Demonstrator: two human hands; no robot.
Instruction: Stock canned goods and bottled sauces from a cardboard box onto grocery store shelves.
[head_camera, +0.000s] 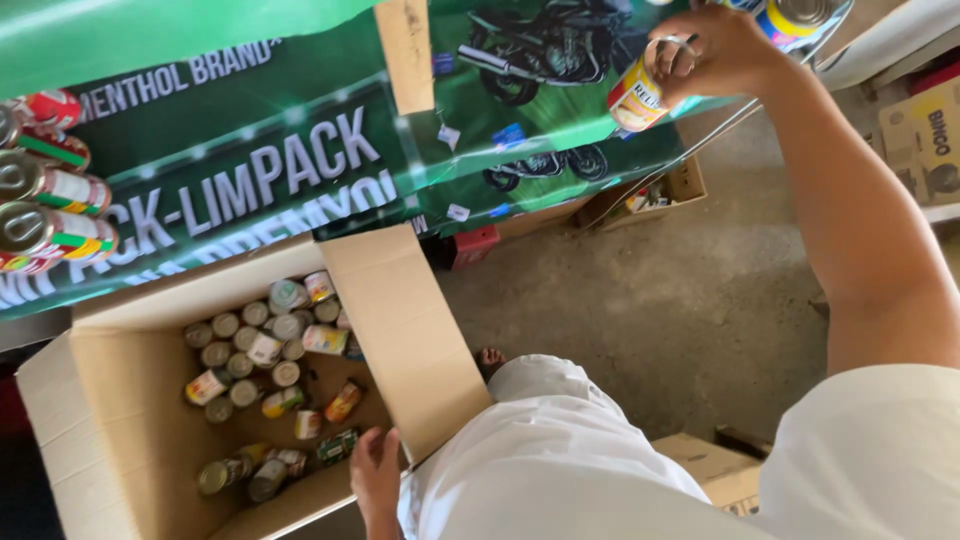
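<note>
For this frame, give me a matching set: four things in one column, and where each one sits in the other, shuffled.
Things:
1. right hand
2. left hand
3. cardboard box
4. stacked cans

Places:
A. on the floor, open, with loose tins inside
B. far left edge, lying on their sides
C. raised at the top, gripping a yellow-labelled can
D. low, on the box's near edge

Pairs: 1-C, 2-D, 3-A, 4-B
</note>
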